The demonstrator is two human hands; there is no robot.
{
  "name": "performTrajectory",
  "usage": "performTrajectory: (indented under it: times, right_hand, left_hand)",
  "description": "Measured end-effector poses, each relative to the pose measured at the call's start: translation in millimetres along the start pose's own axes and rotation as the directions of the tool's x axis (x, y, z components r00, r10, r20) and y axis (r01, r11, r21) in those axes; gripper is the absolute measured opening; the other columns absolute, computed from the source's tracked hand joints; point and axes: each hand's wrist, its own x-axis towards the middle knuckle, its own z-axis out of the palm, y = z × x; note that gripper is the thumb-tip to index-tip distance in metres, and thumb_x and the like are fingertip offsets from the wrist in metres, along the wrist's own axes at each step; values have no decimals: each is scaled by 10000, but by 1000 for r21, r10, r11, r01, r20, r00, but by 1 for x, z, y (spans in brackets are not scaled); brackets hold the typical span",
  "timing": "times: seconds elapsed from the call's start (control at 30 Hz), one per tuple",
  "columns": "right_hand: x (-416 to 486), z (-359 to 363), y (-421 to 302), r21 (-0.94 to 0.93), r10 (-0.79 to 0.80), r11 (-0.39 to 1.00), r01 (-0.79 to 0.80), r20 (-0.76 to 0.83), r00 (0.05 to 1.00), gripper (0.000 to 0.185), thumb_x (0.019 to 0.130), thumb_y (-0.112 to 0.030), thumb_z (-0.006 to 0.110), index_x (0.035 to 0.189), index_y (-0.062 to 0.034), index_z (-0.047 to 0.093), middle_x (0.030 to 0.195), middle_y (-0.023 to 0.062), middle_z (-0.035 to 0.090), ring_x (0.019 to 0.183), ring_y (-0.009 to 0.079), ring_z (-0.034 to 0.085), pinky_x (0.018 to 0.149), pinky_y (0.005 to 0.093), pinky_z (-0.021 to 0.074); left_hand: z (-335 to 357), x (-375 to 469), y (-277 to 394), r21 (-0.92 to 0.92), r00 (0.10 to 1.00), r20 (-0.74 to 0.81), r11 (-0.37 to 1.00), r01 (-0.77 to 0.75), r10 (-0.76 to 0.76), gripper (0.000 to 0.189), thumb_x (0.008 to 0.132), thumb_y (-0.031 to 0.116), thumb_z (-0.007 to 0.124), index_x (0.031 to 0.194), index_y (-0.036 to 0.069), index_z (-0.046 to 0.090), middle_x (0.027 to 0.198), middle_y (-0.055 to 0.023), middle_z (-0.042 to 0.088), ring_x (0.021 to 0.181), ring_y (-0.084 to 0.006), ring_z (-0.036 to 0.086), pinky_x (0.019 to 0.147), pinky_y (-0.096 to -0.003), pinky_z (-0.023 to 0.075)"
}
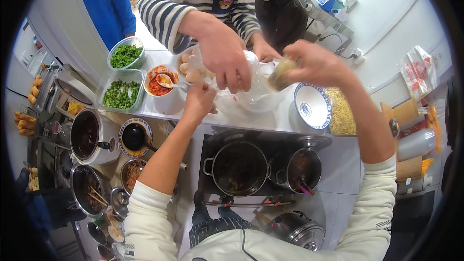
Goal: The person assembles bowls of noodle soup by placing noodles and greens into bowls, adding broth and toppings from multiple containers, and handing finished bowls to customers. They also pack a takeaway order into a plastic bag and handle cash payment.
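Note:
My left hand [199, 103] pinches the edge of a clear plastic bag [250, 98] on the white counter. My right hand [317, 61] grips a small jar [282, 73], blurred and tilted beside the bag; its contents are hard to make out. Another person's hand [226, 56], in a striped sleeve, reaches down over the bag from across the counter and partly hides it. Just left of the bag stand a bowl of brown eggs [192, 75] and a white bowl of red chili sauce [156, 90] holding a white spoon [165, 80].
Two tubs of chopped greens [125, 56] [121, 94] stand at left. A blue-rimmed bowl [312, 105] and noodles [341, 110] lie at right. Below are a large pot [240, 168], a smaller pot [303, 170] and a rice cooker [116, 145]. Two more people [107, 7] [281, 21] stand opposite.

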Motion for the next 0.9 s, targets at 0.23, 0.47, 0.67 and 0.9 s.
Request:
performTrajectory:
  times: [0.23, 0.47, 0.67, 0.9]
  right_hand:
    - [60, 109, -39, 6, -29, 1000, 30, -15, 999, 528, 760, -354, 739, 1148, -4, 660, 1083, 238, 613, 1011, 385, 641, 895, 429, 522]
    - [96, 192, -51, -85, -272, 951, 298, 232, 934, 417, 769, -348, 720, 1049, -41, 688, 1024, 197, 692, 978, 343, 672, 881, 444, 528]
    - [130, 237, -41, -231, -247, 930, 285, 183, 952, 195, 809, -188, 650, 936, -117, 780, 1016, 125, 745, 980, 303, 711, 856, 411, 563]
    - [94, 214, -48, -421, -181, 878, 229, 152, 972, 252, 906, -259, 592, 1040, -153, 778, 1147, 96, 722, 1103, 220, 673, 977, 465, 482]
  left_hand:
    - [-11, -14, -19, -463, 997, 78, 885, 53, -19, 168, 987, 188, 615, 1076, 48, 589, 876, -17, 623, 768, -129, 628, 745, -340, 576]
    - [-9, -12, -19, -323, 989, -81, 936, -140, 120, 132, 966, 182, 637, 996, 54, 630, 820, 21, 572, 671, -81, 466, 619, -253, 398]
    - [-7, -16, -4, -379, 959, -4, 887, -264, 284, 259, 979, 155, 626, 1200, 20, 631, 1053, -5, 645, 909, -93, 555, 781, -269, 453]
    - [-6, -27, 13, -383, 986, -26, 910, -160, 162, 138, 987, 179, 640, 1098, 98, 636, 814, 65, 541, 710, -47, 477, 651, -224, 400]
